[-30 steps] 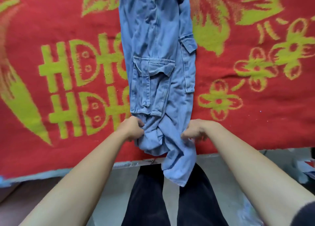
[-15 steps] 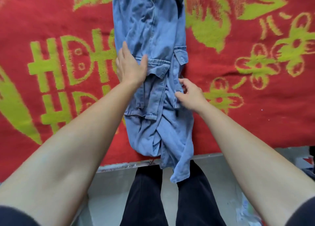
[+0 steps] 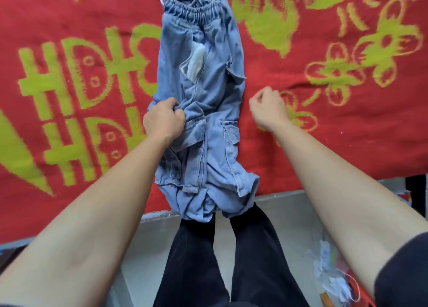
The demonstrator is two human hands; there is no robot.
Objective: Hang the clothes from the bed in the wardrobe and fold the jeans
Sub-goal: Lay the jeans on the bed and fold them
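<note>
One pair of jeans (image 3: 208,93) lay lengthwise on the red blanket (image 3: 69,40), cuffs bunched at the near edge. The left hand (image 3: 163,120) gripped a fold on their left side; the right hand (image 3: 268,108) curled empty just beside them.

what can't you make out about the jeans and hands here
Head view only:
- jeans hems: lost in the bunched folds at the near end.
- left hand fingertips: buried in denim, grip depth hidden.
- right hand: curled, palm turned away; holding anything unclear.
- floor clutter: blurred, too small to identify.
</note>
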